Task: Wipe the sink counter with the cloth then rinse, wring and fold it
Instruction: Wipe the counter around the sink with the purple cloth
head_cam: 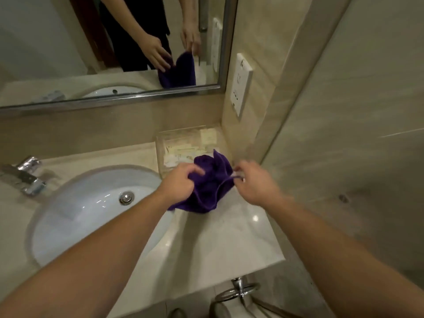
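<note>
Cloth (212, 187) — purple, bunched — caught between my two hands, its lower folds down at the counter (229, 239). My left hand (177, 181) grips the left folds with curled fingers; my right hand (257, 187) pinches an edge on the right. Just beyond my fingertips is a clear tray (181, 143); left of my left knuckles is the sink (75, 216).

Bathroom, at the vanity corner. White oval basin (68, 226) set under a pale polished stone counter (229, 237), chrome tap (25, 175) at its rim, metal-framed mirror (57, 42) above. Beige stone-look walls carry a white socket panel (241, 88); a clear tray (183, 143) of small packets sits in the counter corner, a chrome ring (238, 292) below the edge.
</note>
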### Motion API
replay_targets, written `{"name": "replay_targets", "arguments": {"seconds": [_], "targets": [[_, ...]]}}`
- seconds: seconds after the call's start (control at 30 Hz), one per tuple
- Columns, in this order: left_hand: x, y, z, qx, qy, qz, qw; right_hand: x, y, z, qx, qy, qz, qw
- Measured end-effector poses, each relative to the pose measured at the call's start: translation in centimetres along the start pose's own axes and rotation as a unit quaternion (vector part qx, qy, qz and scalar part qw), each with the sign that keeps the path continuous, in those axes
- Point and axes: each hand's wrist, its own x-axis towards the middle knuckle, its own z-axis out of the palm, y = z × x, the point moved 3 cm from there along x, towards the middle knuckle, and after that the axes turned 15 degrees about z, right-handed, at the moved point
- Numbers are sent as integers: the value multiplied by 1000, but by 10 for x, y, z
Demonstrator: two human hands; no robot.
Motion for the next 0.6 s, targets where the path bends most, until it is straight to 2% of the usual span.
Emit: {"name": "replay_targets", "arguments": {"seconds": [0.07, 0.1, 0.2, 0.37, 0.43, 0.5, 0.6], "targets": [[-9, -25, 13, 77, -67, -47, 994, 9, 19, 35, -37, -89, 38, 995], [-13, -39, 17, 113, -72, -62, 989, 13, 25, 47, -40, -105, 44, 993], [-19, -74, 33, 168, -62, -94, 979, 24, 32, 76, -37, -102, 25, 994], [-15, -112, 72, 239, -109, -123, 957, 59, 23, 111, -110, -84, -63, 988], [-9, -121, 78, 239, -95, -125, 958, 75, 14, 120, -128, -83, -96, 984], [-3, -127, 75, 232, -48, -114, 965, 90, 8, 129, -148, -98, -115, 977], [7, -131, 63, 223, -9, -80, 972, 102, 6, 140, -203, -128, -104, 965]]}}
